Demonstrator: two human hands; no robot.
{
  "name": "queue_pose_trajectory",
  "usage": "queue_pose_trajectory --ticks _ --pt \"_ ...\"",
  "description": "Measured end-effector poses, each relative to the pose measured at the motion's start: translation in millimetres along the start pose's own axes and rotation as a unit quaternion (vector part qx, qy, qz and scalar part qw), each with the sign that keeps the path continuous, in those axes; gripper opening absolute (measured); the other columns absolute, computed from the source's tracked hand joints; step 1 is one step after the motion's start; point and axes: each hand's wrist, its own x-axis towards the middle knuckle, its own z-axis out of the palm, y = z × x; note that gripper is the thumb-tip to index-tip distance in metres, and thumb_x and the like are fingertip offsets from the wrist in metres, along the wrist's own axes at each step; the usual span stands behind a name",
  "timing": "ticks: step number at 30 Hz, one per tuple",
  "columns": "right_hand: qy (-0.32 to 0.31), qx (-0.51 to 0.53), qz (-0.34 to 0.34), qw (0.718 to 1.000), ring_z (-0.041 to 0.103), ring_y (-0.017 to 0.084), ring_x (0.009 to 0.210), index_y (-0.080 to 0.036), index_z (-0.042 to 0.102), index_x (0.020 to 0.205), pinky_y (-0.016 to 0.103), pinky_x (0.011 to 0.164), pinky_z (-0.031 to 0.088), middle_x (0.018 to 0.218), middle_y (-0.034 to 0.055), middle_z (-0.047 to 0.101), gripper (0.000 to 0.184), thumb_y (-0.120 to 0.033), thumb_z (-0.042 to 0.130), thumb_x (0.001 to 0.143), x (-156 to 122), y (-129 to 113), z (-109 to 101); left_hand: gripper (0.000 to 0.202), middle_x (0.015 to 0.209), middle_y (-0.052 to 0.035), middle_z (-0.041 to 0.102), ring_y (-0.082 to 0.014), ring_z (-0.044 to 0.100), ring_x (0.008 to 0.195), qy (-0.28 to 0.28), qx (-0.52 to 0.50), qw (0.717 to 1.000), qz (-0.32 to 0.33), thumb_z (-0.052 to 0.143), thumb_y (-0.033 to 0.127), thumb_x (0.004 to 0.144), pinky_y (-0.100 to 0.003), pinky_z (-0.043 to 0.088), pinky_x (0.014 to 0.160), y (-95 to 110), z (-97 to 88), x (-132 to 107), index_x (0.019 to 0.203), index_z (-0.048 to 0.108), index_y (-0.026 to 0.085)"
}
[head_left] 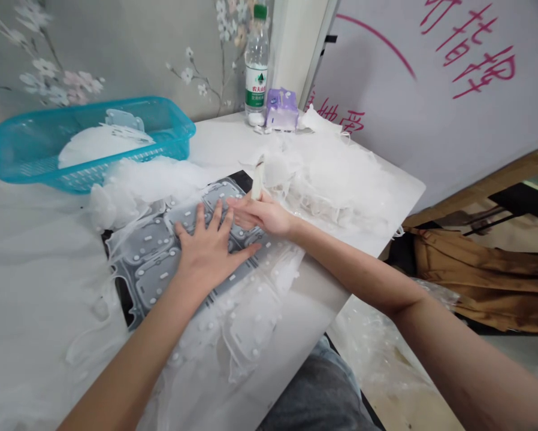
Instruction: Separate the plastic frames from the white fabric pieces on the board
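While the left hand (210, 254) lies spread on a grey moulded sheet (152, 245), the right hand (262, 215) pinches a white strip (257, 178). White film scraps (327, 185) heap on the desk (219, 143).

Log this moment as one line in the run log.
left hand: flat on grey moulded sheet | right hand: pinching white strip | nearby: teal plastic basket
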Motion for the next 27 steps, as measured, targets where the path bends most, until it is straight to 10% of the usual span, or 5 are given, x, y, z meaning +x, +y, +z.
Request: queue_pose_trajectory --ticks 27 --pt "-0.066 -0.171 0.066 0.981 0.025 0.004 0.039 -0.020 0.033 0.047 0.023 0.042 0.025 0.039 -0.0090 0.027 0.053 -0.041 0.059 0.089 2.2 -17.9 -20.7 0.089 0.159 -0.0090 0.016 -0.0410 0.009 0.145 0.012 0.003 1.000 0.005 0.022 0.076 0.085 -0.074 0.016 0.104 -0.5 4.0 0.5 0.152 0.023 0.018"
